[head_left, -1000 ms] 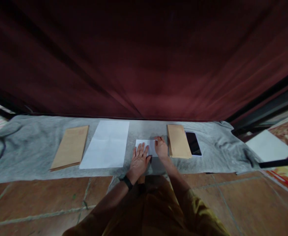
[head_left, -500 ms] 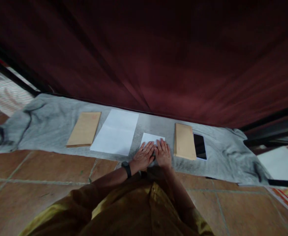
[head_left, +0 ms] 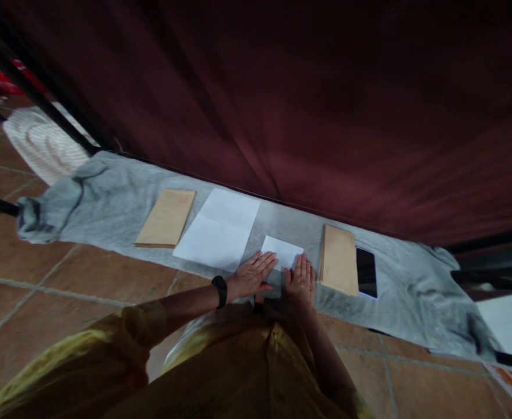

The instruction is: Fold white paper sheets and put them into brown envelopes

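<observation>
A small white paper [head_left: 282, 249] lies flat on a long grey cloth [head_left: 417, 291], directly in front of the person, with both hands at its near side. The left hand [head_left: 250, 277] is open and palm down, its fingers stretched out over the paper's near left corner, its thumb apart from them and pointing toward the other hand. The right hand [head_left: 300, 285] is also open and palm down, fingers straight and close together, the fingertips at the paper's right edge. Neither hand grips anything; the far part of the paper shows bare beyond the fingers, and whether it is a single layer or folded is too small to tell

To the left of the small paper, a little apart from it, lies a large white sheet [head_left: 218, 227], its near right corner close to the left hand. Farther left, just beside that sheet, is a stack of brown envelopes [head_left: 167, 220] with a faint reddish mark near its far right corner. On the other side, near the right hand, lies a second brown stack [head_left: 339, 259], its layers slightly uneven along the left edge. A dark-screened phone [head_left: 367, 273] rests right beside it. A black watch [head_left: 219, 291] circles the left wrist, and a dark red curtain [head_left: 325, 145] hangs behind the cloth
</observation>
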Available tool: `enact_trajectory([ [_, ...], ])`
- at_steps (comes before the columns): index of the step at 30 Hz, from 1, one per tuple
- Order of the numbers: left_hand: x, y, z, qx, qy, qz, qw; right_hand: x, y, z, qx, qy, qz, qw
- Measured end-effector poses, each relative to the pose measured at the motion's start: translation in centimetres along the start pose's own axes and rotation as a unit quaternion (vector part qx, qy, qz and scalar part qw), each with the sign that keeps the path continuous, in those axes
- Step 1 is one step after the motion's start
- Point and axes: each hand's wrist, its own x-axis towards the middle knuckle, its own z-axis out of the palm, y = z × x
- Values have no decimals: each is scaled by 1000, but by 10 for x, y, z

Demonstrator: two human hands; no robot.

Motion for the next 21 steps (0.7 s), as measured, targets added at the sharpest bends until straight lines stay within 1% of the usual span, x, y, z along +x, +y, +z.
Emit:
enact_trajectory([
  [3, -2, 1, 2, 3, 7, -7, 1000, -4, 3, -2, 8, -6, 11, 1000],
  [6, -4, 1, 3, 4, 13, -10, 1000, 0, -1, -2, 18, 11, 27, 999],
  [9, -4, 0, 3, 2, 18, -9, 1000, 10, -9, 2, 32, 20, 13, 999],
  [12, -5, -2, 5, -1, 27, -10, 1000, 19, -16, 8, 46, 7, -5, 999],
  [16, -6, -4, 8, -12, 33, -20, 999, 18, -14, 14, 48, 7, 0, 999],
  [19, -2, -7, 8, -27, 29, -33, 999, 13, -11, 15, 49, 4, 8, 999],
  [21, 9, -10, 5, -39, 30, -54, 997, 13, -9, 15, 56, 2, 11, 998],
])
